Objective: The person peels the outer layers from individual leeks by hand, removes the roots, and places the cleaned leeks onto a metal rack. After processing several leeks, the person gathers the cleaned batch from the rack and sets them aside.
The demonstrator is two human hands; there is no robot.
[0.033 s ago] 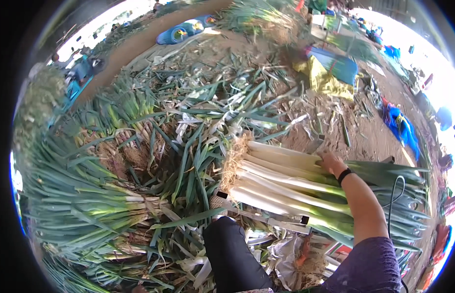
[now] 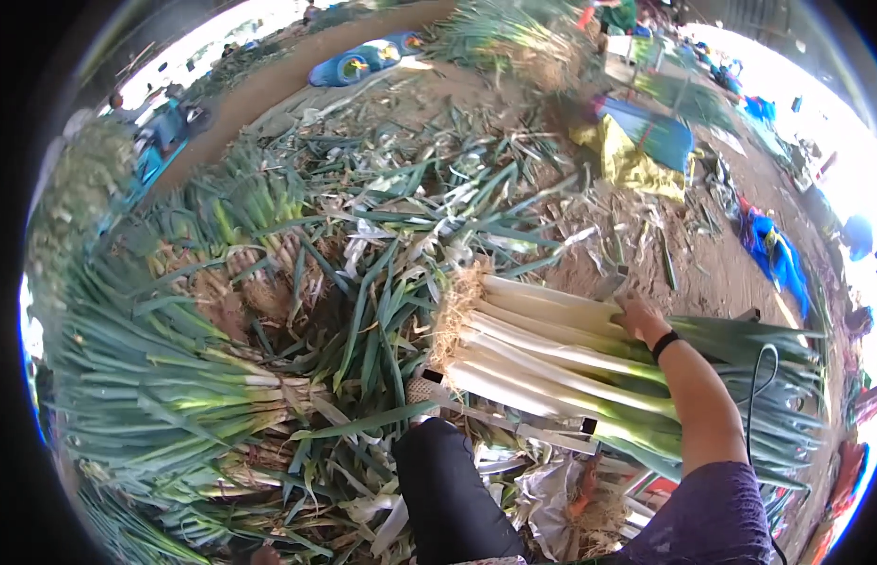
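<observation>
A row of thick leeks (image 2: 542, 348) lies across a low metal frame (image 2: 514, 426) in front of me, white stalks and roots to the left, green leaves to the right. On the far side of this row is my right hand (image 2: 638, 318), with a black band at its wrist. Its fingers curl over the outermost stalk, close to an upright of the frame. Only a small brownish patch (image 2: 265, 556) shows at the lower edge; it may be my left hand, but its fingers cannot be made out.
A large pile of leeks (image 2: 146, 367) spreads along the left. Loose leaves (image 2: 429, 202) litter the ground beyond the frame. Farther off are a yellow sack (image 2: 636, 160), blue rolls (image 2: 354, 64) and blue cloth (image 2: 773, 250). A dark cable (image 2: 751, 405) hangs near my right arm.
The view has shifted very slightly. My right hand stays on the leeks, and the row lies as before.
</observation>
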